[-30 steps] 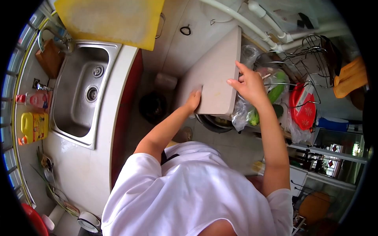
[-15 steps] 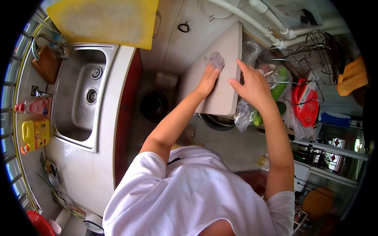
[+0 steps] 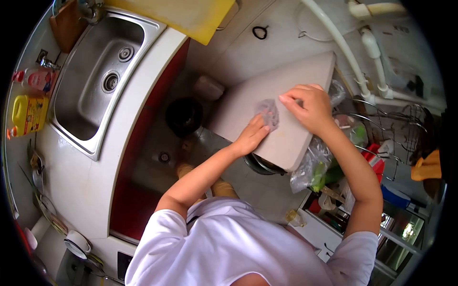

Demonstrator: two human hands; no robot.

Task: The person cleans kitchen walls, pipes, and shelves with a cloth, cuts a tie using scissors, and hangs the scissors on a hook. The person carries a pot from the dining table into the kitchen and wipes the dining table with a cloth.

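Observation:
A pale, light-brown board (image 3: 291, 143) stands tilted in front of me, its broad face toward me. My left hand (image 3: 253, 135) presses a thin greyish-purple cloth (image 3: 268, 113) against the middle of that face. Up at the board's right edge is my right hand (image 3: 309, 106), its fingers curled round the edge with the thumb on the face side. Just right of the board, green vegetables lie in a clear plastic bag (image 3: 310, 164).
A steel sink (image 3: 81, 100) is set in the white counter (image 3: 71, 183) at left, beside a yellow bottle (image 3: 29, 114). A black bin (image 3: 183, 117) stands on the floor. Wire racks (image 3: 405, 126) and white pipes (image 3: 341, 40) are at right.
The view has turned, so the board appears lower and further right. The cloth came into view under my left hand as it moved up the board. My right hand's fingers have curled in.

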